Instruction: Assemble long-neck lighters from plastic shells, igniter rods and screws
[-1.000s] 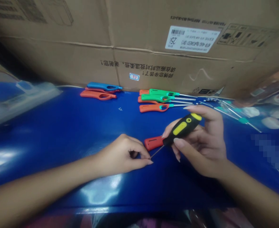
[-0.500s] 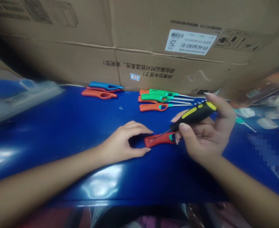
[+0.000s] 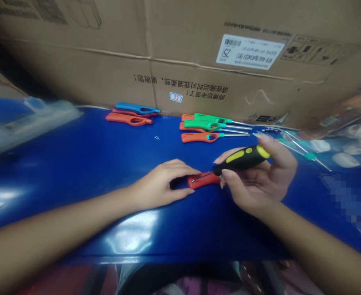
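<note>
A red gas lighter (image 3: 203,180) lies flat on the blue table, its butt end between the thumb and fingertips of my left hand (image 3: 160,182). That hand is closed loosely around the end from both sides. My right hand (image 3: 260,180) holds a black and yellow screwdriver (image 3: 240,159) by its handle, tilted low. The screwdriver's thin shaft runs left over the lighter, with its tip down near the butt end; whether the tip sits in a screw is too small to tell. My right fingers hide the lighter's trigger end.
Behind lie green and orange lighters with metal tubes (image 3: 215,137). Farther left are blue and orange lighter bodies (image 3: 129,119). Loose metal tubes (image 3: 309,155) and plastic bags (image 3: 358,143) are at right. A large cardboard box (image 3: 180,45) walls off the back of the blue table (image 3: 76,164).
My right hand has moved left and slightly down with the screwdriver, its tip shifting toward the lighter's butt end. My left fingertips have come closer around that end.
</note>
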A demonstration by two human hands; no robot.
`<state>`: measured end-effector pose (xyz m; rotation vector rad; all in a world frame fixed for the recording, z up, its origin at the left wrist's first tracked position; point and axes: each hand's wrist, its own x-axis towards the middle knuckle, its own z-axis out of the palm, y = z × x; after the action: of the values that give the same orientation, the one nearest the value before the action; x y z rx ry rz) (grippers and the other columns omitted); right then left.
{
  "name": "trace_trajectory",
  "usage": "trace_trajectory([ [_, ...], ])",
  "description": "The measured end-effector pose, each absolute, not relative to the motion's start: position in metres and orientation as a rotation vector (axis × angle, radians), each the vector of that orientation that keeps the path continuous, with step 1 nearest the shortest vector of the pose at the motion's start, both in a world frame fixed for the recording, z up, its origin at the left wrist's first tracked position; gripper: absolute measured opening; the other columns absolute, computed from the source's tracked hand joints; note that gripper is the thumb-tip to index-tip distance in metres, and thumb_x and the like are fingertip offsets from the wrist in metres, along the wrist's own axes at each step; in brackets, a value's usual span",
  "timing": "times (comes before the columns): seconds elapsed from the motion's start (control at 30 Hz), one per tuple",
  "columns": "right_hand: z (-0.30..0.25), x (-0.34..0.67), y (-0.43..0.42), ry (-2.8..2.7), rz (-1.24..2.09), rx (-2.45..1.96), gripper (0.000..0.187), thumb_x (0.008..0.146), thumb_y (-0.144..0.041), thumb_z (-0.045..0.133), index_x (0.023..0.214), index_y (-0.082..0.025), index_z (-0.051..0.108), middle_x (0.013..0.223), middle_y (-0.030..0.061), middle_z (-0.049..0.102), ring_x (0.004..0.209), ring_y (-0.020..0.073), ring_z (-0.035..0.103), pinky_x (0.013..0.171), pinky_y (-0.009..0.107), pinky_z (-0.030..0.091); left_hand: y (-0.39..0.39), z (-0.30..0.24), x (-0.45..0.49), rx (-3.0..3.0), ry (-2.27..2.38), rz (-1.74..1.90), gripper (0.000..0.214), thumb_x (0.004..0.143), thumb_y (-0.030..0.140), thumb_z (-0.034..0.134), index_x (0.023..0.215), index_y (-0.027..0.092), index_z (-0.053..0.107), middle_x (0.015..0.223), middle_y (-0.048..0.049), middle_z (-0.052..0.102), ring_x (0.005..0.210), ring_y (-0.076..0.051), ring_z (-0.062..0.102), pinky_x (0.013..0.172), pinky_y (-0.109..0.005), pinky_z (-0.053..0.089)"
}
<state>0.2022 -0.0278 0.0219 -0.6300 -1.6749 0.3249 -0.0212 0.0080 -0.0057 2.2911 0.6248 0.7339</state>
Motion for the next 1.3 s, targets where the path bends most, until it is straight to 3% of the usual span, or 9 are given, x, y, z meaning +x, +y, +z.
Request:
trace_trajectory([
  [0.53, 0.018, 0.202, -0.025, -1.732, 0.34, -0.58, 0.074, 0.084, -0.003, 0.068, 0.147, -0.035, 0.045, 0.128, 0.009, 0.066, 0.088, 0.0196, 0.075, 0.044, 0.023, 0.061, 0.009, -0.005, -0.021, 2.291, 0.622, 0.725, 0.039, 0.09, 0.02, 0.07, 0.128, 0.019, 0.064, 0.122, -0.0058, 0.072, 0.113, -0.02, 0.064, 0.102, -0.035, 0.05],
  [0.7, 0.02, 0.201, -0.025, -1.738, 0.413, -0.644, 0.071, 0.089, -0.008, 0.065, 0.148, -0.04, 0.041, 0.115, 0.0063, 0.069, 0.082, 0.018, 0.073, 0.051, 0.026, 0.064, 0.008, -0.006, -0.02, 2.288, 0.636, 0.736, 0.041, 0.089, 0.021, 0.071, 0.129, 0.019, 0.064, 0.123, -0.0062, 0.072, 0.114, -0.02, 0.065, 0.102, -0.035, 0.05],
  [0.87, 0.025, 0.201, -0.021, -1.765, 0.486, -0.66, 0.069, 0.091, -0.01, 0.065, 0.148, -0.038, 0.039, 0.104, 0.0038, 0.067, 0.081, 0.0175, 0.072, 0.056, 0.027, 0.065, 0.004, -0.004, -0.016, 2.265, 0.724, 0.718, 0.042, 0.086, 0.021, 0.073, 0.127, 0.019, 0.066, 0.119, -0.0062, 0.073, 0.109, -0.021, 0.067, 0.098, -0.035, 0.052],
  [1.03, 0.04, 0.201, -0.013, -1.971, 0.396, -0.732, 0.067, 0.09, -0.017, 0.067, 0.149, -0.035, 0.04, 0.137, 0.0072, 0.059, 0.096, 0.0204, 0.072, 0.071, 0.032, 0.067, -0.002, 0.009, -0.006, 2.255, 0.877, 0.654, 0.037, 0.079, 0.013, 0.071, 0.116, 0.017, 0.07, 0.112, -0.0074, 0.075, 0.098, -0.023, 0.07, 0.092, -0.038, 0.055],
  [1.13, 0.053, 0.201, -0.009, -2.088, 0.28, -0.838, 0.063, 0.09, -0.025, 0.069, 0.147, -0.034, 0.044, 0.142, 0.0059, 0.058, 0.093, 0.0209, 0.072, 0.073, 0.034, 0.066, -0.004, 0.013, -0.003, 2.276, 0.882, 0.613, 0.033, 0.076, 0.008, 0.068, 0.108, 0.017, 0.071, 0.106, -0.0068, 0.075, 0.094, -0.024, 0.07, 0.088, -0.037, 0.055],
  [1.3, 0.065, 0.208, -0.008, -2.193, 0.493, -0.905, 0.064, 0.102, -0.025, 0.048, 0.16, -0.032, 0.021, 0.13, 0.006, 0.067, 0.072, 0.0152, 0.071, 0.065, 0.031, 0.064, -0.004, 0.006, -0.004, 2.256, 0.857, 0.698, 0.037, 0.078, 0.013, 0.073, 0.114, 0.018, 0.07, 0.113, -0.0074, 0.074, 0.104, -0.025, 0.069, 0.093, -0.038, 0.055],
])
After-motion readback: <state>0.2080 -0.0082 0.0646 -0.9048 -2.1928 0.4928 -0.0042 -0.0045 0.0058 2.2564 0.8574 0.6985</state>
